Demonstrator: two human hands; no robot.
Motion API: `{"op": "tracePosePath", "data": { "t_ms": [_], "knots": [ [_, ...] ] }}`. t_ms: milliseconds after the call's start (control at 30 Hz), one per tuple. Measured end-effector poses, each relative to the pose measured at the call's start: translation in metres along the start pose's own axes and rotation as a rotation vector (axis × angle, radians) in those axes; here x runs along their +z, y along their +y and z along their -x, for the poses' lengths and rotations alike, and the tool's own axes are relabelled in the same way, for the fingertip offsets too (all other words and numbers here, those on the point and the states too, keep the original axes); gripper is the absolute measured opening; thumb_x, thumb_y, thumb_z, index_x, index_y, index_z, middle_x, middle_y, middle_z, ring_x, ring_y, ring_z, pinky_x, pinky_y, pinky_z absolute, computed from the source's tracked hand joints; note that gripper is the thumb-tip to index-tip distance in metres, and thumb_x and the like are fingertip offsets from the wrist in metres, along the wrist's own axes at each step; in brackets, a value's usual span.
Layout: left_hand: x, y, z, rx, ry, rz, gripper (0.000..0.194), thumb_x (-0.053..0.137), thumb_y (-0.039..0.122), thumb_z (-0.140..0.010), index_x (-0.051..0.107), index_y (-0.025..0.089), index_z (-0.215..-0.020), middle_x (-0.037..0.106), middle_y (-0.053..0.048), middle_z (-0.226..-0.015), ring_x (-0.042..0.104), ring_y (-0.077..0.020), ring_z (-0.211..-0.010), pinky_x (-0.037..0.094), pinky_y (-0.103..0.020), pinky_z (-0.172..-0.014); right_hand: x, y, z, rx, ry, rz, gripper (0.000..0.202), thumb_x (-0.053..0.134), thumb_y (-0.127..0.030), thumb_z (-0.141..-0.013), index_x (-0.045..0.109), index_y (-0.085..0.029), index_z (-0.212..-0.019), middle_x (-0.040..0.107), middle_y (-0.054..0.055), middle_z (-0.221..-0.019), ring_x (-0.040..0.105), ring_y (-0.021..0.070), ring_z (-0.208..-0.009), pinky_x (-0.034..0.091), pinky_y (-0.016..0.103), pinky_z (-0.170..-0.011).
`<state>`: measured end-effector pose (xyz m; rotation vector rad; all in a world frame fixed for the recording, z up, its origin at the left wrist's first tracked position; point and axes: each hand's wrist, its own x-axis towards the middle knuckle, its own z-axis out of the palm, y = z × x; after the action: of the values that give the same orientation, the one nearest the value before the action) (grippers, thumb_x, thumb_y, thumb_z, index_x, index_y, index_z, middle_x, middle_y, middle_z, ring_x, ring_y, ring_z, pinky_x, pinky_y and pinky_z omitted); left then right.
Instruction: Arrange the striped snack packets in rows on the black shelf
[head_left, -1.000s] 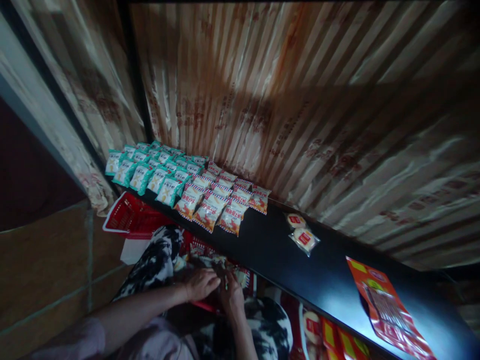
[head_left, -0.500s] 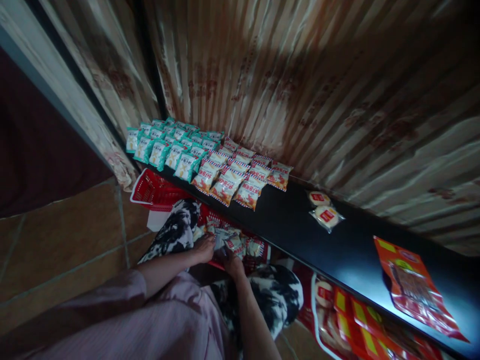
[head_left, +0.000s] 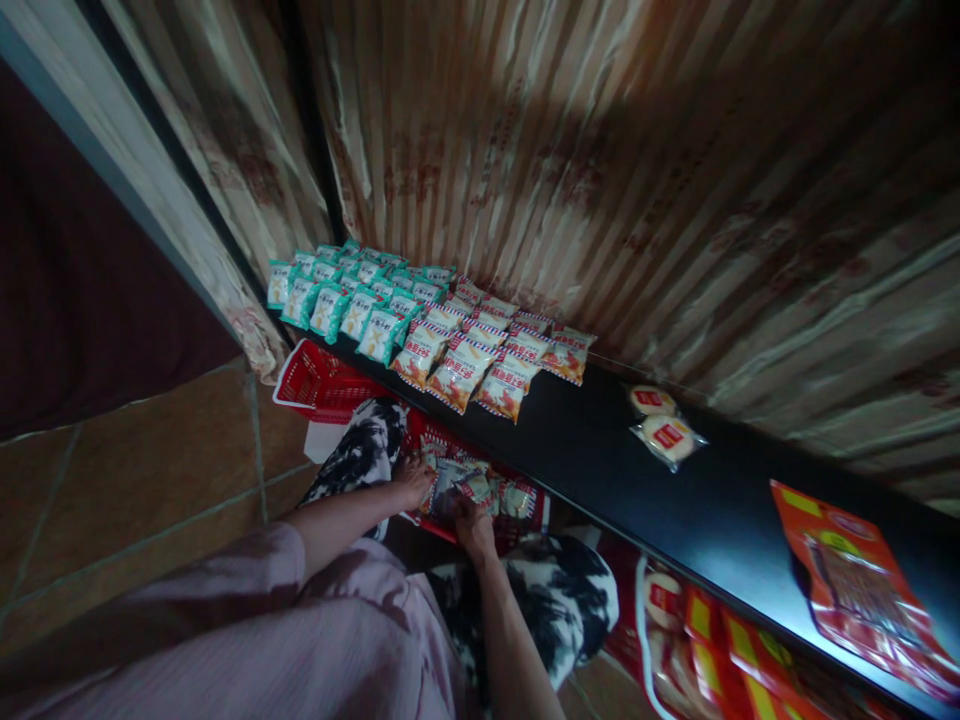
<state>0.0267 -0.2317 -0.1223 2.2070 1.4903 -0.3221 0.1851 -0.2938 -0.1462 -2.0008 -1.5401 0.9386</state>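
Both of my hands are down in a red basket (head_left: 517, 535) of small snack bags in front of the shelf. My left hand (head_left: 414, 483) is at the left side of the pile, its fingers closed on the edge of a snack bag (head_left: 448, 480) with a greyish side up. From the near side, my right hand (head_left: 472, 522) has its fingers curled on the bags beside it; dim light partly hides the fingertips. More snack bags (head_left: 516, 497) lie to the right in the same basket.
On the black shelf (head_left: 577, 440) stand rows of teal snack bags (head_left: 328, 310), orange-and-white snack bags (head_left: 461, 370), two round wrapped pastries (head_left: 667, 438) and a red-orange packet (head_left: 862, 580). Below are another red basket (head_left: 322, 380) and a basket of red packets (head_left: 701, 640). A pleated curtain (head_left: 480, 130) hangs behind.
My hands have moved slightly apart over the basket, and more of the greyish bag shows between them. The whole view has shifted a little, so the shelf appears further right.
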Motion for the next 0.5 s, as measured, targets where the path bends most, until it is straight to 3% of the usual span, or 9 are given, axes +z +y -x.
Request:
{"op": "tracePosePath", "data": {
  "t_ms": [133,233,500],
  "knots": [
    [0.000,0.002,0.002,0.057,-0.019,-0.086,0.065,0.079,0.027,-0.059,0.056,0.017,-0.119,0.052,-0.015,-0.131,0.032,-0.0379,-0.130,0.021,-0.049,-0.106,-0.004,-0.003,0.001,0.015,-0.007,-0.005,0.031,0.045,-0.027,-0.074,0.072,-0.021,-0.089,0.071,0.006,-0.072,0.067,0.0215,-0.071,0.049,0.029,-0.064],
    [-0.003,0.003,0.001,0.096,-0.027,-0.135,0.070,0.081,0.025,-0.055,0.056,0.012,-0.120,0.054,-0.019,-0.127,0.039,-0.0388,-0.124,0.023,-0.049,-0.105,-0.007,-0.003,0.001,0.031,0.006,-0.014,0.030,0.046,-0.028,-0.075,0.072,-0.021,-0.089,0.071,0.006,-0.074,0.067,0.0220,-0.073,0.049,0.029,-0.066],
    [-0.023,0.011,-0.001,0.288,0.026,-0.193,0.033,0.065,0.017,-0.068,0.065,0.018,-0.101,0.063,-0.012,-0.113,0.049,-0.0302,-0.115,0.022,-0.043,-0.107,-0.008,0.000,0.001,0.080,0.084,-0.085,0.041,0.036,-0.034,-0.082,0.068,-0.019,-0.102,0.071,0.009,-0.091,0.067,0.0245,-0.087,0.049,0.032,-0.074]
  ]
}}
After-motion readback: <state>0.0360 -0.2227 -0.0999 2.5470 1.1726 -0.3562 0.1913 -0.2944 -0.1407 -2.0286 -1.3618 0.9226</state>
